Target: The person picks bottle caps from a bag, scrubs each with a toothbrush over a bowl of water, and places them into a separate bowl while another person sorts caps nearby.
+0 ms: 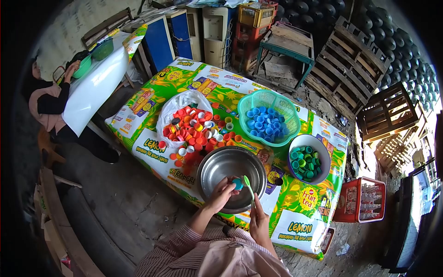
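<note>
Over the steel bowl, my left hand pinches a teal bottle cap. My right hand grips a toothbrush by its handle, the green head up close beside the cap. Beyond the bowl, red, orange, white and yellow caps spill from a white plastic bag. Blue caps fill part of a green plastic basket. Green caps lie in a white bowl at the right.
A colourful printed sheet covers the table. Another person sits at the far left with a green basin. Wooden pallets lean at the back right, and a red bottle crate stands beside the table.
</note>
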